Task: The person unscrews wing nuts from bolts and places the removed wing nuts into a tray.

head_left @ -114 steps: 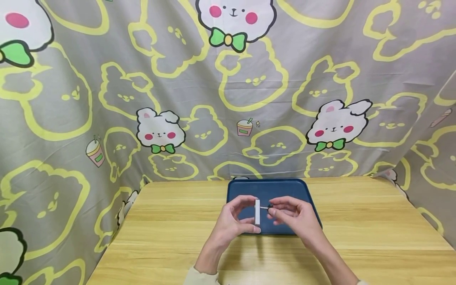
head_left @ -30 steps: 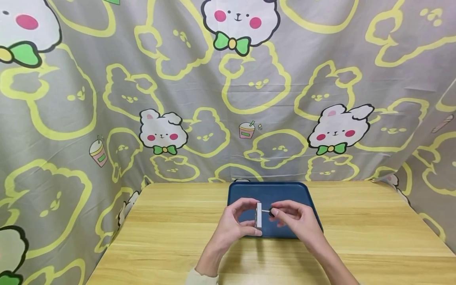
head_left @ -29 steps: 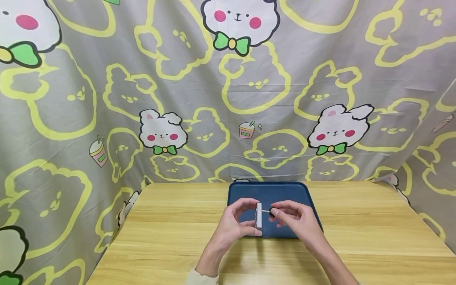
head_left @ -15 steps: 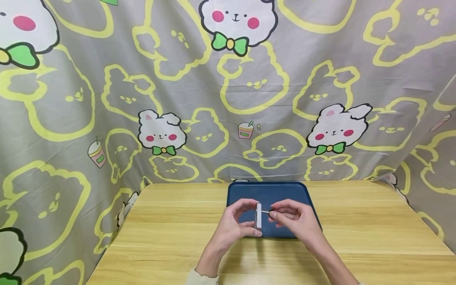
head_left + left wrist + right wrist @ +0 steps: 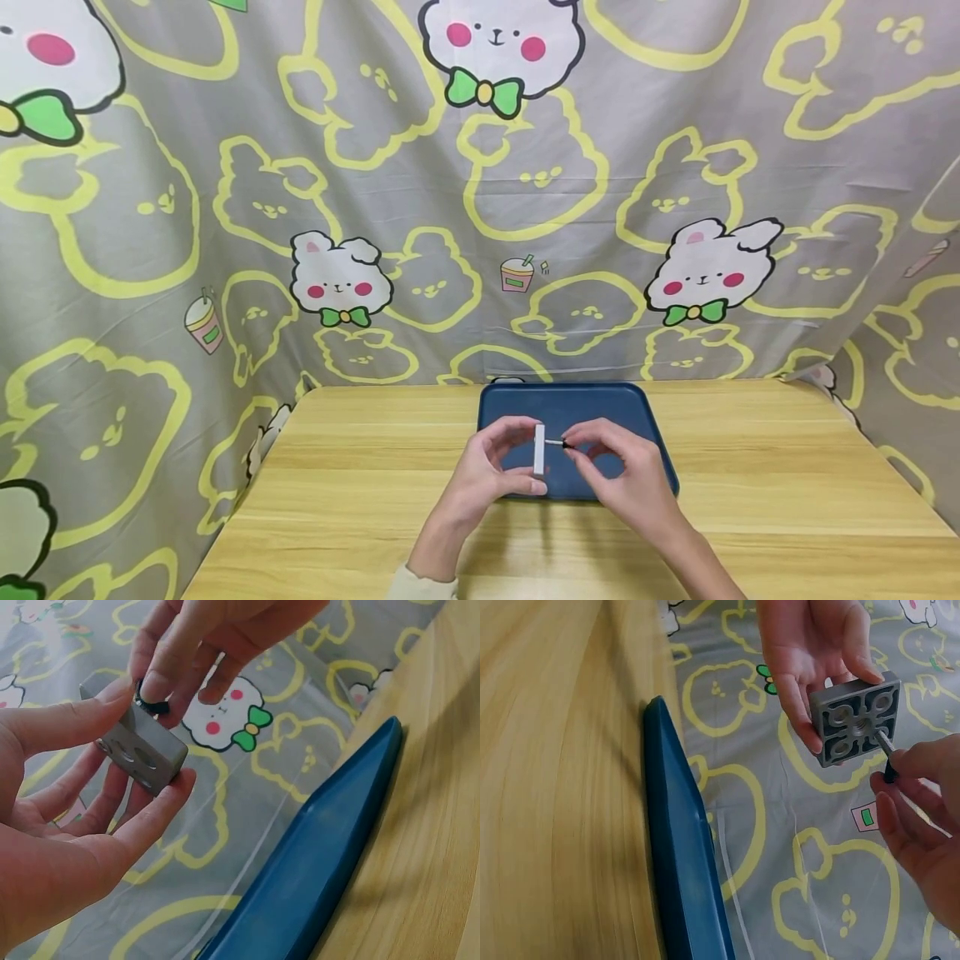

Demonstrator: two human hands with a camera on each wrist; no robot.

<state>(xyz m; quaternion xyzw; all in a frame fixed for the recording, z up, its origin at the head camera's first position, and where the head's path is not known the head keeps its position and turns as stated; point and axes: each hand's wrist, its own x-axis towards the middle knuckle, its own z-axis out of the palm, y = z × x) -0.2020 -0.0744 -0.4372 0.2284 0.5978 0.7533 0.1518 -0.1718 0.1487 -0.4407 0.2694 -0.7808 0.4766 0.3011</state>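
My left hand [image 5: 476, 467] holds a grey square metal plate [image 5: 539, 450] by two opposite edges, upright above the tray. In the right wrist view, the plate's ribbed face [image 5: 866, 712] shows several round recesses around a central hole. A threaded screw [image 5: 886, 742] meets the plate near that hole; how deep it sits I cannot tell. My right hand [image 5: 633, 471] pinches the screw's black knob [image 5: 567, 444] between thumb and fingertips. In the left wrist view, the plate's other side [image 5: 150, 742] has round holes, and fingers partly cover the knob [image 5: 156, 707].
A dark blue tray [image 5: 570, 400] lies on the wooden table [image 5: 360, 467] beneath both hands. Behind the table hangs a grey patterned curtain [image 5: 450, 333], which also runs along the left and right sides.
The plate and left hand have shifted slightly left since half a second ago. My right fingers have changed position on the knob, with thumb and index now more extended.
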